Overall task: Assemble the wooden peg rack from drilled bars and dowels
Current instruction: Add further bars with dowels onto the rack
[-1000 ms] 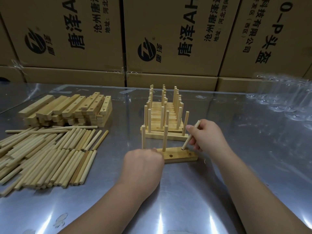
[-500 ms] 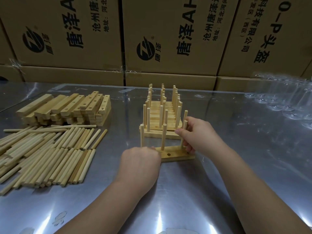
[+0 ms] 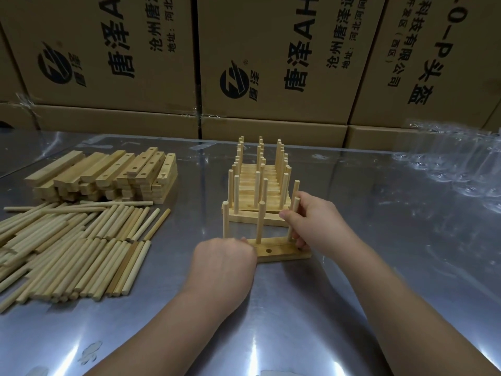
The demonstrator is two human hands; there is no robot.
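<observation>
On the steel table (image 3: pixel 379 240), loose dowels (image 3: pixel 67 248) lie at your left, the drilled bar stack (image 3: pixel 108 175) behind them, finished racks (image 3: pixel 260 183) centre-far. The working bar (image 3: pixel 279 249) lies flat just before those racks, long axis left–right, one side hole facing you, two pegs (image 3: pixel 260 221) upright. Your left hand (image 3: pixel 225 260) curls over its left end, holding it; your right hand (image 3: pixel 317 221) pinches the third dowel (image 3: pixel 294 213), near-vertical, at the bar's right end.

left hand (image 3: pixel 225 264) hides bar (image 3: pixel 282 251) end, dowels (image 3: pixel 67 253) cropped
</observation>
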